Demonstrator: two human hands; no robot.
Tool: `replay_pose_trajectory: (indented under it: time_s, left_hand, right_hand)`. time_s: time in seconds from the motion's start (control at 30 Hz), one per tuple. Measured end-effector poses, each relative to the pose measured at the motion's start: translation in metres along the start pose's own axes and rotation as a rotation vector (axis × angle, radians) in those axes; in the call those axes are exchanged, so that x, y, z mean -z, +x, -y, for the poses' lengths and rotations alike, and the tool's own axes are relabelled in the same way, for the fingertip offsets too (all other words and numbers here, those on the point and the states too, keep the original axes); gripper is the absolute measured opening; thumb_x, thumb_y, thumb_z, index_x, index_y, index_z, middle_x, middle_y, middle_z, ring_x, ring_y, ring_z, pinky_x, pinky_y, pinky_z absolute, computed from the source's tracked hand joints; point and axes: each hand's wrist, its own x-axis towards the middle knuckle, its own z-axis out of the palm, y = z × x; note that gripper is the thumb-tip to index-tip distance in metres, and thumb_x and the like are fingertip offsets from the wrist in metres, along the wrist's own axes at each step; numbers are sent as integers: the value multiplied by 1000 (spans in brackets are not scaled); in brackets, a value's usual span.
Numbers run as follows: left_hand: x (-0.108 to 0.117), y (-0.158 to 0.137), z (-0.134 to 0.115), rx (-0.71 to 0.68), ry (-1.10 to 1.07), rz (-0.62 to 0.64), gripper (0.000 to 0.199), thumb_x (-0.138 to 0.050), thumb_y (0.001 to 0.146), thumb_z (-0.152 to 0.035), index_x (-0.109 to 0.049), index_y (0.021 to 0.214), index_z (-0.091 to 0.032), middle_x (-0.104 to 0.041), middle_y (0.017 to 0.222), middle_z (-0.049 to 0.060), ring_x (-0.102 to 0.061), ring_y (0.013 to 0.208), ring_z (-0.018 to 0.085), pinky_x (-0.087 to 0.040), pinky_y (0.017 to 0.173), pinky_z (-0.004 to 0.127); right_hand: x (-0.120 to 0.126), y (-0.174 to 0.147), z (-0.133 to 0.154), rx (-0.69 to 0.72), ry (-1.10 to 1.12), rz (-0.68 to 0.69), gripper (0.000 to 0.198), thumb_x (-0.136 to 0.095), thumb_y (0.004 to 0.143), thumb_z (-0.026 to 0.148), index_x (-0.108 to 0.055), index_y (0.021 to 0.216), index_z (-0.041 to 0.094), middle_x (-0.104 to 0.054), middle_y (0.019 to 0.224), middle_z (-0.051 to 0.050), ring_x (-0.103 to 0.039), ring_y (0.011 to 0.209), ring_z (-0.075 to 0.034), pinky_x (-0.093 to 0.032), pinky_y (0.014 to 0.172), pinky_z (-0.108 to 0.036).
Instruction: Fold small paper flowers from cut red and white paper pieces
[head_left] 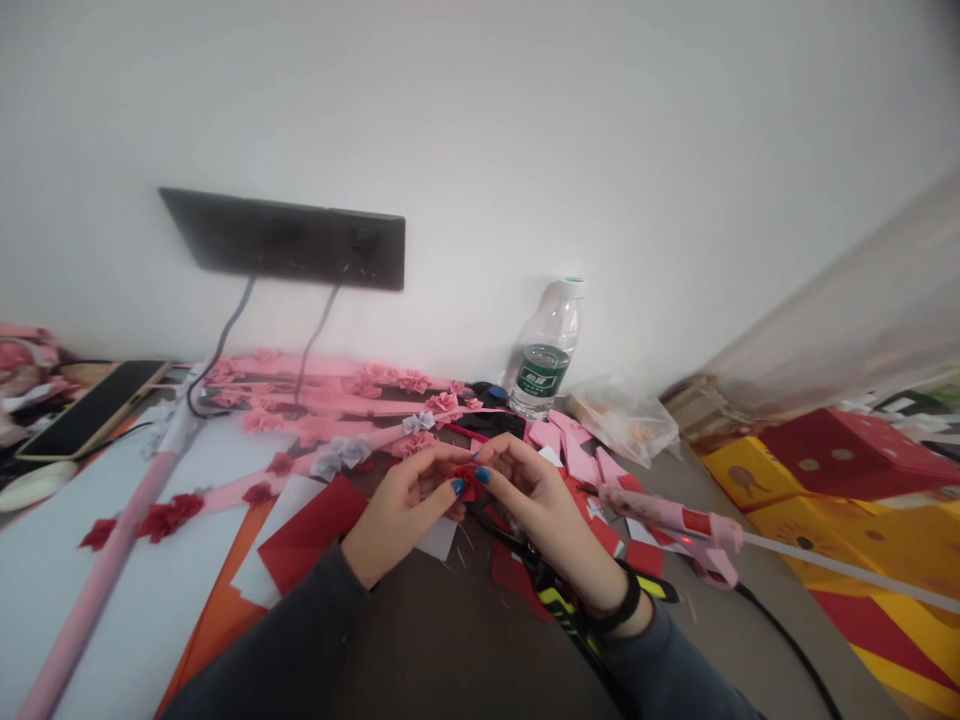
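Observation:
Between my two hands is a small red paper flower (468, 482), pinched by the fingertips on both sides. My left hand (409, 505) grips its left edge, thumb in front. My right hand (536, 500) holds the other side, with thumb and forefinger closed on it. The fingers partly hide the flower. Below my right hand lies a black and yellow-green tool (559, 605), partly covered by the wrist, so its kind is unclear. Red paper sheets (319, 530) lie left of my left hand. A pink glue gun (675, 515) with a long glue stick rests to the right.
Pink strips with paper flowers (345, 455) spread along the wall. A water bottle (546, 355) stands behind my hands, beside a clear plastic bag (630, 420). Yellow and red boxes (802, 510) are stacked at right; a phone (94, 408) and pink pole (112, 580) lie left.

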Motion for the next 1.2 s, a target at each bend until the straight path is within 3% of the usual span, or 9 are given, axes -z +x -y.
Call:
replay_pose_trajectory:
  time_s: [0.17,0.37,0.53,0.67,0.77,0.9,1.07,1.2]
  left_hand:
    - [0,1,2,0,-48,-30,32,-77,78,-40,-63,95,-17,-69,94,7,-66,80,18,-58,72,30]
    - [3,3,-1,-65,41,-52,30,-80,73,-29,-70,98,-17,-71,98,8,-67,89,22,-57,77,32]
    - [5,3,3,-73,116,-69,25,-74,77,-26,-75,101,-17,-75,101,9,-69,93,25,-57,81,35]
    - [5,3,5,-57,134,-53,26,-75,76,-23,-75,101,-17,-76,103,10,-69,99,26,-56,88,37]
    - [4,4,5,-65,119,-45,25,-76,74,-20,-74,98,-16,-76,99,9,-70,94,24,-56,86,35]
    - [5,3,5,-66,163,-53,18,-78,72,-19,-75,89,-15,-76,90,8,-70,87,22,-56,80,32]
    - [6,2,4,-79,163,-10,17,-77,71,-17,-78,88,-16,-77,87,7,-70,84,22,-56,78,31]
    - [5,4,3,-61,88,11,16,-80,70,-18,-79,86,-16,-77,83,6,-69,82,19,-56,77,28]
  right_hand:
    - [0,1,-4,-60,-17,48,32,-69,84,50,-56,85,21,-54,69,3,-51,59,-12,-42,55,-24]
    - [0,1,-6,-85,27,97,32,-67,85,50,-51,83,22,-58,70,2,-58,58,-13,-45,57,-26]
    - [1,0,-4,112,-277,-46,15,-63,89,34,-57,86,21,-54,72,1,-51,63,-15,-41,59,-27]
    - [4,-1,1,176,-379,-43,15,-60,90,28,-58,78,20,-53,73,-1,-49,66,-16,-38,60,-28]
    - [6,-1,6,88,-272,41,20,-61,91,34,-57,78,20,-50,70,2,-45,62,-14,-35,57,-26]
    - [6,-2,8,-113,31,139,30,-68,87,45,-53,78,21,-43,64,6,-38,55,-10,-30,52,-23]
    - [2,-2,7,-253,381,152,34,-81,77,37,-51,82,21,-53,77,4,-48,65,-10,-37,59,-20]
    - [0,-3,7,-315,519,168,33,-83,76,31,-52,82,22,-55,80,4,-53,69,-10,-42,63,-21]
